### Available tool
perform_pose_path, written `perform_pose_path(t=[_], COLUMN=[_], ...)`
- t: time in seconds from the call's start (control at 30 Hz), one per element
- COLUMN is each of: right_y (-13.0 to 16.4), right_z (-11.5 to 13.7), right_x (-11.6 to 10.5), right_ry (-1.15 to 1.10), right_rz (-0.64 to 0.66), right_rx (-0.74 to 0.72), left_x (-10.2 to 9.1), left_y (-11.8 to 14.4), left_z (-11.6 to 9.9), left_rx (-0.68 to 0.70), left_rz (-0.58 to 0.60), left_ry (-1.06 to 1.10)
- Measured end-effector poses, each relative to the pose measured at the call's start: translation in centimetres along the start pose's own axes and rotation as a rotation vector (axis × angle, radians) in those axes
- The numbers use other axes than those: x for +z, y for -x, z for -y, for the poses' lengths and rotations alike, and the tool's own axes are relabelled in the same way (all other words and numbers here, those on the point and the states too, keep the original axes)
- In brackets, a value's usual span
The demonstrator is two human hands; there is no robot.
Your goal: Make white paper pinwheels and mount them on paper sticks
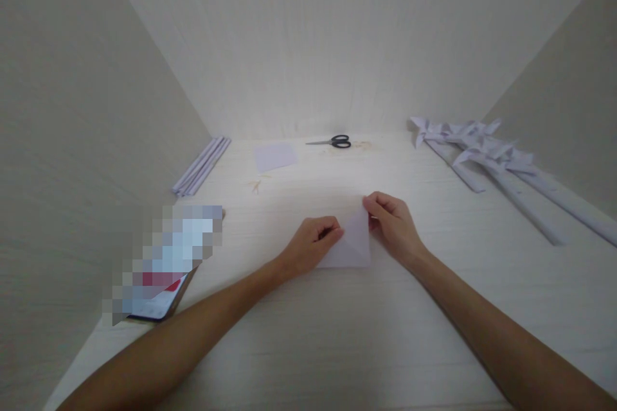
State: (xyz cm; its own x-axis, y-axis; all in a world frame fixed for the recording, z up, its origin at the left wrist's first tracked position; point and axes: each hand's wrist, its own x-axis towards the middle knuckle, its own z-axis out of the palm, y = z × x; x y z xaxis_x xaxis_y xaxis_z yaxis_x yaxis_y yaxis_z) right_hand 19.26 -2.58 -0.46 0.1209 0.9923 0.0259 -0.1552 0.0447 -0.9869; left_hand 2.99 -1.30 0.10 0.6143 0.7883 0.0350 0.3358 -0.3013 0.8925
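Observation:
A pale lilac sheet of paper [354, 247] lies in front of me on the white tabletop, its lower edge straight and its right part coming to a raised corner. My right hand [393, 221] pinches that upper right corner between thumb and fingers. On the left side my left hand [315, 241] is closed over the sheet, thumb and forefinger pressed together on it. The hand hides the paper's left part. Faint crease lines seem to run across the visible part.
Black-handled scissors [337, 142] and a second paper sheet [276, 157] lie at the back. Several rolled paper sticks [202, 166] rest at back left, near a partly blurred phone [164, 302]. Paper pinwheels [482, 144] on sticks lie at right. Walls enclose three sides.

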Motion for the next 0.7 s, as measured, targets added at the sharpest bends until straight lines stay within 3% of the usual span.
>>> perform_pose_path(t=[0.17, 0.4, 0.7], right_y=[0.5, 1.7, 1.8], right_z=[-0.1, 0.0, 0.0], right_x=[0.4, 2.0, 2.4], right_ry=[0.224, 0.476, 0.412], right_rz=[0.025, 0.164, 0.162], right_rx=[-0.104, -0.147, -0.101], left_x=[0.2, 0.4, 0.2], left_y=[-0.1, -0.3, -0.2], left_z=[0.3, 0.4, -0.1], left_rx=[-0.027, -0.027, -0.057], left_rz=[0.047, 0.040, 0.026], left_ry=[0.109, 0.285, 0.371])
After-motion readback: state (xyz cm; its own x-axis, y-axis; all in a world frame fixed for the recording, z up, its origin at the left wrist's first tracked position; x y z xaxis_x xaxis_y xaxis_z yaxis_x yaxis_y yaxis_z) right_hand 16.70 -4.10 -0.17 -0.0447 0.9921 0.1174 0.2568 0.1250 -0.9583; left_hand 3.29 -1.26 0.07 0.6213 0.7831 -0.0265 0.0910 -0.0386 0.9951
